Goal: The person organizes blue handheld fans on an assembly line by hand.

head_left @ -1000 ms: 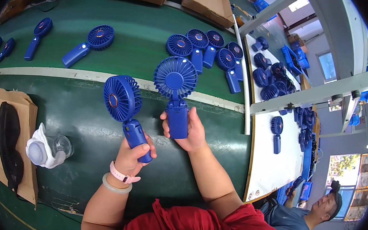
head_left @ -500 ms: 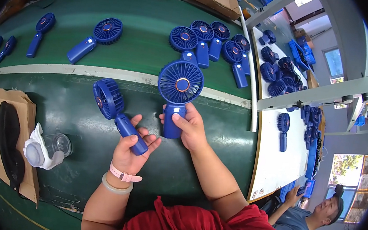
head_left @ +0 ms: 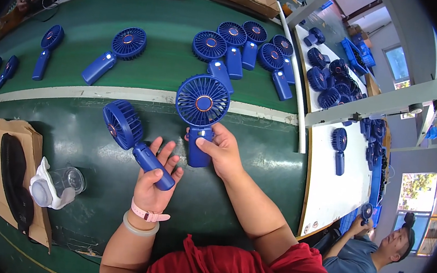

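Note:
My right hand point(head_left: 221, 150) is closed around the handle of a blue handheld fan point(head_left: 203, 102), its round grille upright and facing me, the thumb beside a small panel on the handle. A second blue handheld fan point(head_left: 123, 124) lies across my left hand point(head_left: 158, 177). There the thumb presses on the lower handle while the other fingers are partly spread behind it. That fan tilts up to the left, its head turned sideways. The two fans are apart, above the green table point(head_left: 256, 177).
More blue fans stand or lie on the green belt point(head_left: 167, 68) beyond a pale rail. At left are a cardboard tray point(head_left: 41, 225) with a black pouch and a clear plastic cup point(head_left: 74, 179). On the right, a white table point(head_left: 323, 199) holds several fans; a co-worker point(head_left: 348, 262) sits beyond.
The fan in my right hand has shifted slightly left, and its bright handle light now looks dimmer. My left fingers have spread a little. The co-worker now holds up a fan.

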Tool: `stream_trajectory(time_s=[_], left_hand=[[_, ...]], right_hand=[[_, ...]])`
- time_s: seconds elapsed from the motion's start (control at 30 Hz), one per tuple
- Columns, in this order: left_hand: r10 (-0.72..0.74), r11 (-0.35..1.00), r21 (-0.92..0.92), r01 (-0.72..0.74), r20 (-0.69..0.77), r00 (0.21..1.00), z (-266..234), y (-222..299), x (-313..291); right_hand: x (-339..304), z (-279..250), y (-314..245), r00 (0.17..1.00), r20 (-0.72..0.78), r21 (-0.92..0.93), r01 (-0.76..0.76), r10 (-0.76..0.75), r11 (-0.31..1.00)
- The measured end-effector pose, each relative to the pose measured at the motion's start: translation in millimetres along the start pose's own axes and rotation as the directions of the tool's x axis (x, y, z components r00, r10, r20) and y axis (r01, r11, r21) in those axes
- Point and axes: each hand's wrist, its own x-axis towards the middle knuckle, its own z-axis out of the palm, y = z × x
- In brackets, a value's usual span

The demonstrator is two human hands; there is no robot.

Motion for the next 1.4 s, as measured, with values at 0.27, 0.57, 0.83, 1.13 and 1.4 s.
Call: stream_trajectory(time_s=[0.27, 0.57, 0.83, 1.13, 1.4], left_hand=[[-0.025, 0.999, 0.033, 0.024, 0.008, 1.000, -3, -3, 1], [-0.008, 0.994, -0.106, 0.016, 0.075, 0.997, -4, -3, 3], [0.058, 0.998, -0.025, -0.056, 0.080, 0.995, -10, -6, 5], [-0.105, 0.980, -0.158, 0.118, 0.092, 0.990, -12, -2, 6], [-0.120, 0.972, -0.187, 0.144, 0.134, 0.984, -12, 0, 6]], right_hand=[[3, -6, 1, 1.000, 0.006, 0.035, -0.013, 0.013, 0.999], [4, -8, 1, 0.997, 0.071, 0.145, 0.006, -0.016, 0.989], [-3, 2, -2, 0.999, -0.005, 0.011, 0.037, -0.037, 0.999], [19, 17, -23, 0.863, 0.379, -0.724, 0.502, -0.334, 0.474], [116, -19, -44, 0.900, -0.046, -0.970, -0.145, -0.434, -0.197]])
